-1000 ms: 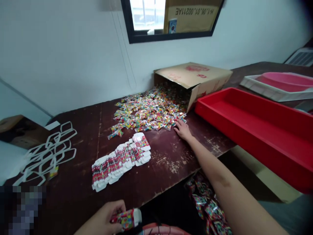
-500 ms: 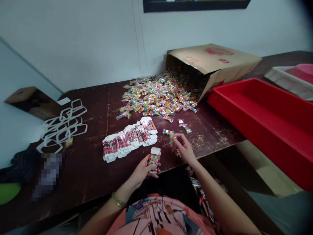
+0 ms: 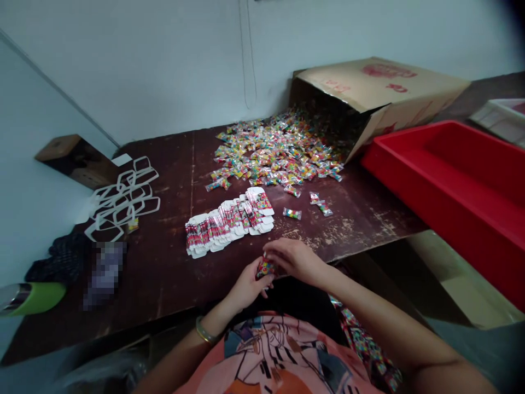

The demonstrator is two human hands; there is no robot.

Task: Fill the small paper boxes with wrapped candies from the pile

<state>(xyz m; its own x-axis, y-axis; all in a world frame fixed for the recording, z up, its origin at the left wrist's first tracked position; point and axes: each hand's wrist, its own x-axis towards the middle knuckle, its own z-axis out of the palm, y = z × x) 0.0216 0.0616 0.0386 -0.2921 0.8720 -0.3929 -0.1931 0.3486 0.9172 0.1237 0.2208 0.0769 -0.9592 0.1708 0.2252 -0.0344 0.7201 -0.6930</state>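
Observation:
My left hand [image 3: 246, 284] grips a small colourful paper box [image 3: 264, 268] at the near edge of the dark wooden table [image 3: 164, 262]. My right hand [image 3: 293, 258] is curled over the top of that box, fingers pinched against it; whether a candy packet is in them is hidden. Just beyond lies a fanned row of flat printed box blanks [image 3: 229, 221]. Further back a heap of small colourful candy packets [image 3: 274, 153] spills from a tipped cardboard carton [image 3: 377, 93]. A few loose packets [image 3: 292, 213] lie between the heap and my hands.
A long red tray [image 3: 447, 180] stands at the right, partly past the table edge. White cut-out card frames [image 3: 123, 200] lie at the left, with a dark cloth [image 3: 61, 260] and a green bottle [image 3: 33, 298] nearer. More packets [image 3: 361, 345] lie below the table edge by my lap.
My right hand came back from the candy heap toward me and closed onto the box top. My left hand lifted the box to the table edge. The view tilted down.

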